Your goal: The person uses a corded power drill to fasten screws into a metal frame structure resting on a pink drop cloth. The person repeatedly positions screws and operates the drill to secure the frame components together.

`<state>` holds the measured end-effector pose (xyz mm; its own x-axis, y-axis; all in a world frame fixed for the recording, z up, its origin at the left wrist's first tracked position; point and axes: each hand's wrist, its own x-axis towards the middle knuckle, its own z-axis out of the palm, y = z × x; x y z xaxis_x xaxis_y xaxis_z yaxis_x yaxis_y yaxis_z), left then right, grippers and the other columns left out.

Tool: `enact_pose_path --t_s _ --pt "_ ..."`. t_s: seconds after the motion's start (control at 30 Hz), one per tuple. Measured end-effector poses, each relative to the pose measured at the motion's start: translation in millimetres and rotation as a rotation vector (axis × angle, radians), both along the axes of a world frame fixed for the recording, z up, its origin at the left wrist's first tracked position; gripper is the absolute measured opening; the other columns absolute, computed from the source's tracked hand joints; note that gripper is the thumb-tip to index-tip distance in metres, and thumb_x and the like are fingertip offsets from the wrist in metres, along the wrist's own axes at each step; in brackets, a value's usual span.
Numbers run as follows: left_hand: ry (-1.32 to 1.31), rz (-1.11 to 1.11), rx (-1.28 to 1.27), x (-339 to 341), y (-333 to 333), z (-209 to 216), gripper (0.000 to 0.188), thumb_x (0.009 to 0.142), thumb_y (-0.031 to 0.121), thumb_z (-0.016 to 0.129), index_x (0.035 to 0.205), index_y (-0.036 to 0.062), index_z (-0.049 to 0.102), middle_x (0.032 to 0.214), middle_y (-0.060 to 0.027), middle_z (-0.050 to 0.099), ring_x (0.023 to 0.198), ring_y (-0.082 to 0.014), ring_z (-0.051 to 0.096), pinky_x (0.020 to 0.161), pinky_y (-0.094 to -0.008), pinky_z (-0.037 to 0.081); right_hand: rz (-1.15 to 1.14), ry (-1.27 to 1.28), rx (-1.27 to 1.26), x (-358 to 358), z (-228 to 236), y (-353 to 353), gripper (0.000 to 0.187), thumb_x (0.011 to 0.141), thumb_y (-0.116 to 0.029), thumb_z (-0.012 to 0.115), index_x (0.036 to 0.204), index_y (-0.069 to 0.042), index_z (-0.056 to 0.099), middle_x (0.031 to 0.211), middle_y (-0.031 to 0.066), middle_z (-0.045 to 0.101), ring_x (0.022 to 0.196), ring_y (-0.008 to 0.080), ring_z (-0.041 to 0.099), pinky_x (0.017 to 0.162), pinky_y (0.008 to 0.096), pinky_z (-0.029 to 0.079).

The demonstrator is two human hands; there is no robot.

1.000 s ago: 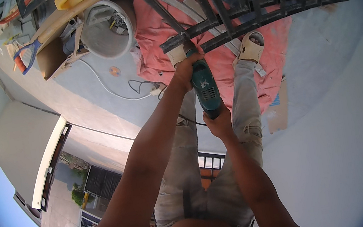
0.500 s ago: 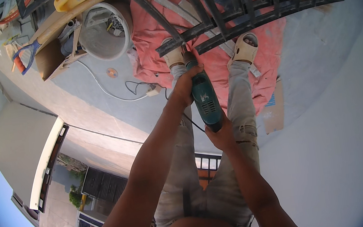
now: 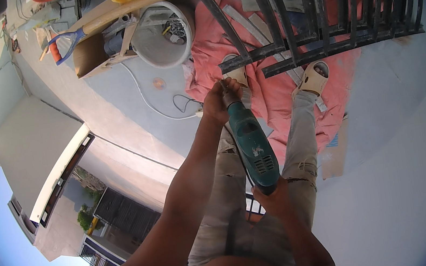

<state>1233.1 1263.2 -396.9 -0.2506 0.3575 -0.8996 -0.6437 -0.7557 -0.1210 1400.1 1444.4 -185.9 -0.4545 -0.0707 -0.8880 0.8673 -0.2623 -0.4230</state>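
Note:
A green corded power drill (image 3: 252, 143) is held between my two hands, above my legs, with its chuck end pointing away from me. My left hand (image 3: 218, 102) is closed around the chuck at its front. The fingers of my right hand (image 3: 275, 196) wrap the drill's rear end. Just past the chuck stands a black metal grille (image 3: 329, 50) of parallel bars, and the drill is apart from it. The drill's bit is mostly hidden by my left fingers. A dark cord runs down along the drill's left side.
A red cloth (image 3: 280, 107) covers the floor under the grille and around my sandalled feet. Left of it are a dusty bucket (image 3: 146, 47) with small items, a cardboard box (image 3: 89, 57), a blue D-shaped handle (image 3: 73, 42) and a white cable (image 3: 142, 97). At right is a pale wall (image 3: 393, 173).
The drill has drawn back toward me, away from the grille. My left hand has shifted forward from the drill's body to its chuck. The view has turned a little.

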Motion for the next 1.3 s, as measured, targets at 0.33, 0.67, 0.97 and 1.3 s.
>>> enact_pose_path --t_s 0.33,0.67,0.97,1.3 --pt "0.071 0.045 -0.125 -6 -38 -1 0.020 0.106 0.023 0.048 0.106 0.0048 0.057 0.092 -0.0076 0.062 0.085 -0.0241 0.062 0.087 -0.0362 0.057 -0.337 -0.136 -0.344 -23 12 -1 0.055 0.078 -0.001 0.070 0.130 0.004 0.053 0.112 0.0163 0.067 0.080 0.0169 0.068 0.069 0.0318 0.056" --pt "0.132 -0.078 -0.019 -41 -54 13 0.020 0.101 0.016 0.058 0.109 -0.0022 0.060 0.110 -0.0153 0.069 0.107 -0.0276 0.068 0.098 -0.0371 0.057 -0.557 -0.133 -0.471 -52 22 1 0.060 0.079 0.000 0.067 0.135 0.004 0.047 0.120 0.0195 0.064 0.083 0.0199 0.068 0.069 0.0340 0.057" --pt "0.293 -0.341 -0.059 -53 -78 14 0.020 0.101 0.022 0.061 0.111 0.0058 0.066 0.109 -0.0072 0.071 0.104 -0.0214 0.066 0.100 -0.0456 0.052 -0.879 -0.292 -0.786 -51 21 9 0.077 0.075 -0.008 0.065 0.145 0.003 0.035 0.122 0.0219 0.060 0.077 0.0269 0.067 0.072 0.0466 0.054" --pt "0.125 -0.532 -0.125 -56 -31 80 0.032 0.103 0.036 0.057 0.118 0.0080 0.063 0.118 -0.0091 0.067 0.109 -0.0231 0.065 0.098 -0.0459 0.054 -1.194 -0.216 -1.189 -10 3 19 0.087 0.076 -0.011 0.064 0.152 0.003 0.024 0.129 0.0198 0.061 0.076 0.0259 0.063 0.073 0.0449 0.050"
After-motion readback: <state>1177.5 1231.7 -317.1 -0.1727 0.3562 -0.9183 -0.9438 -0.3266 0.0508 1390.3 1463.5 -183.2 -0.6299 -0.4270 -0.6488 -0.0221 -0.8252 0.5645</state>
